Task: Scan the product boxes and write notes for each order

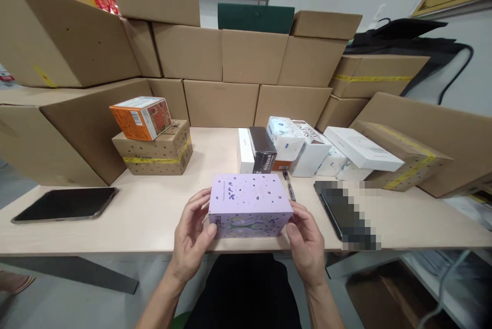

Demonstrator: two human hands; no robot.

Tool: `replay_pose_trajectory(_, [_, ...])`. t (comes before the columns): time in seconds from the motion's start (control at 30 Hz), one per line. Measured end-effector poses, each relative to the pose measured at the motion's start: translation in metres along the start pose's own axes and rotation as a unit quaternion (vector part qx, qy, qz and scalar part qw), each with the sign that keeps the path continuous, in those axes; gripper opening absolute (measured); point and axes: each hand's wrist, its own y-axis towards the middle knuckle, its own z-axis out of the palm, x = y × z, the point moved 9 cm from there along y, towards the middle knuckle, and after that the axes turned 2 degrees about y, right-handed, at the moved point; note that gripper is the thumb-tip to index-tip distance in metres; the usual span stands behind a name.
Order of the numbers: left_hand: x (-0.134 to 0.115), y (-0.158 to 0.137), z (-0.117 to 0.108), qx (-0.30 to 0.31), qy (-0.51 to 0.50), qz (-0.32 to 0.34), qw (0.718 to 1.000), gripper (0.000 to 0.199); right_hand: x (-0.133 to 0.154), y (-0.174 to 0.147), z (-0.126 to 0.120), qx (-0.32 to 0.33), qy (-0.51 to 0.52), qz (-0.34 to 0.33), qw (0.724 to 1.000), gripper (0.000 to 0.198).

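You have one purple box [249,196] between your two hands, at the middle of the bench's [154,231] front edge. Your left hand [192,234] grips its left end, thumb at the front corner; your right hand [308,242] grips the right end with fingers and thumb. Whether the box rests on the bench or is slightly lifted, you cannot tell from this view.

Two flat devices lie on either side of you: one black-screened smartphone [65,205] by the front left corner, and one dark device [329,203], partly pixelated, near the front edge to your right. One pen [289,186] lies just behind the purple box's right end.

Towards the left edge are two stacked boxes: one orange box [132,123] on one brown carton [154,159] with yellow tape. Towards the rear right stand one narrow white box [245,152], one black box [263,148] touching it, and several overlapping white boxes [286,139], too hidden to count exactly. One flat white box [363,147] lies tilted on top.
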Motion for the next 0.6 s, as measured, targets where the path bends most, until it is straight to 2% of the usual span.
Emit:
replay_pose_trajectory(0.37, [0.009, 0.001, 0.007, 0.021, 0.011, -0.035, 0.999, 0.058, -0.005, -0.001, -0.001, 0.001, 0.007, 0.011, 1.000, 0.025])
replay_pose_trajectory(0.6, [0.020, 0.003, 0.016, 0.089, 0.032, -0.123, 0.988, 0.085, -0.016, -0.001, -0.006, -0.034, -0.012, 0.073, 0.997, 0.026])
